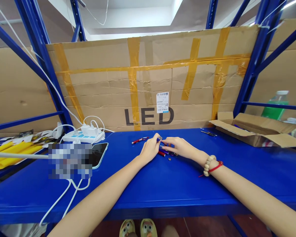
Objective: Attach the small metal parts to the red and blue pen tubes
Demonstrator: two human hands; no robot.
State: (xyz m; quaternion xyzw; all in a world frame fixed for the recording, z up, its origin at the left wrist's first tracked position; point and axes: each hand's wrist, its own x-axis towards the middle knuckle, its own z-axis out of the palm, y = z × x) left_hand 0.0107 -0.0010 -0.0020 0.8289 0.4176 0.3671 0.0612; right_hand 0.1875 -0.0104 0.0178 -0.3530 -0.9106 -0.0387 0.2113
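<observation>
Near the middle of the blue table [162,184], my left hand [151,148] is closed round a small blue and metallic piece [159,139]. Close on its right, my right hand [179,147] has its fingers bent toward that piece; its fingertips come near it, and whether they grip anything is too small to tell. Under and between the hands lie a red piece [161,153], a purple-blue piece [164,150] and small dark metallic parts, partly hidden by the fingers. A small round part [169,159] lies just in front. Left of my left hand rests a red pen-like item [140,140].
A phone [102,154], white cables and a power strip [84,135] are at the left, beside yellow packets [14,153]. Keys [208,133] and an open cardboard box [254,130] lie at the back right. Cardboard [108,89] stands behind the table between blue posts.
</observation>
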